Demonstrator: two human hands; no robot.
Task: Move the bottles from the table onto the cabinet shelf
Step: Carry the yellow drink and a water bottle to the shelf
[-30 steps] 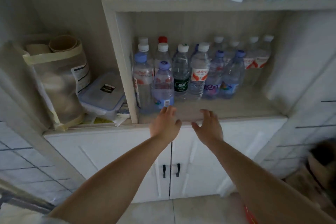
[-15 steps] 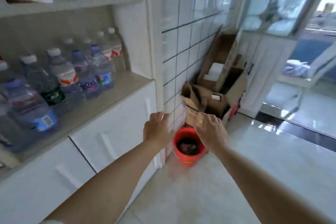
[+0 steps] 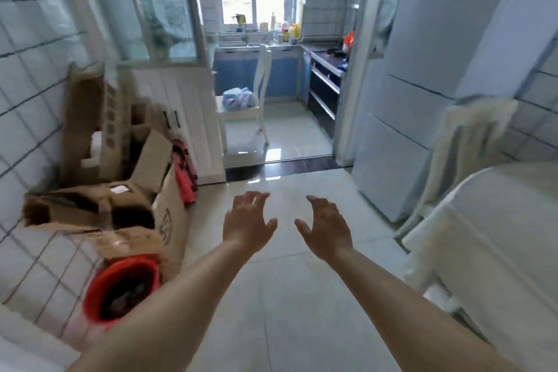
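My left hand [image 3: 249,222] and my right hand [image 3: 324,226] are stretched out side by side over the pale tiled floor, palms facing each other, fingers apart, holding nothing. No bottles and no cabinet shelf are in view. At the right edge stands a table [image 3: 495,220] under a white cloth; only its near corner and top show, with no bottle visible on that part.
Cardboard boxes [image 3: 99,205] and a red bucket [image 3: 120,290] crowd the left wall. A fridge [image 3: 422,100] stands at the right, with a white chair [image 3: 465,142] beside the table. Ahead, a doorway leads to a kitchen with another white chair [image 3: 250,109].
The view has swung right, away from the shelf of bottles to the room and the kitchen doorway. Both hands have stayed empty and out in front, fingers now spread wider.
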